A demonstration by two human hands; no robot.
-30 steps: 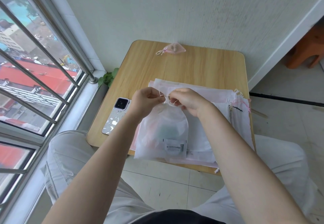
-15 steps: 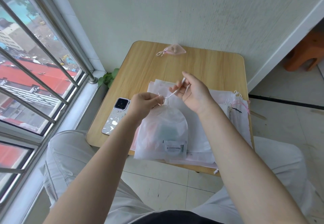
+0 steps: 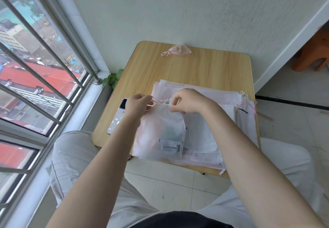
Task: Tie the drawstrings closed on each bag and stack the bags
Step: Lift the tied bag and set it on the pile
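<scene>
A white translucent drawstring bag (image 3: 160, 131) with a barcode label lies on a pile of flat white and pink bags (image 3: 210, 133) at the near edge of the wooden table (image 3: 204, 67). Its gathered neck points away from me. My left hand (image 3: 138, 103) pinches the drawstring (image 3: 164, 101) at the left of the neck. My right hand (image 3: 188, 101) pinches the string at the neck's right side, fingers curled. A small tied pink bag (image 3: 179, 49) lies alone at the table's far edge.
A phone (image 3: 117, 119) in a patterned case lies on the table left of the pile, partly under my left wrist. A barred window runs along the left, a wall stands behind the table, and a wooden stool (image 3: 315, 53) is at far right.
My right hand, which had pulled the string up and away half a second ago, has come back down to the bag's neck. My left hand stays at the neck.
</scene>
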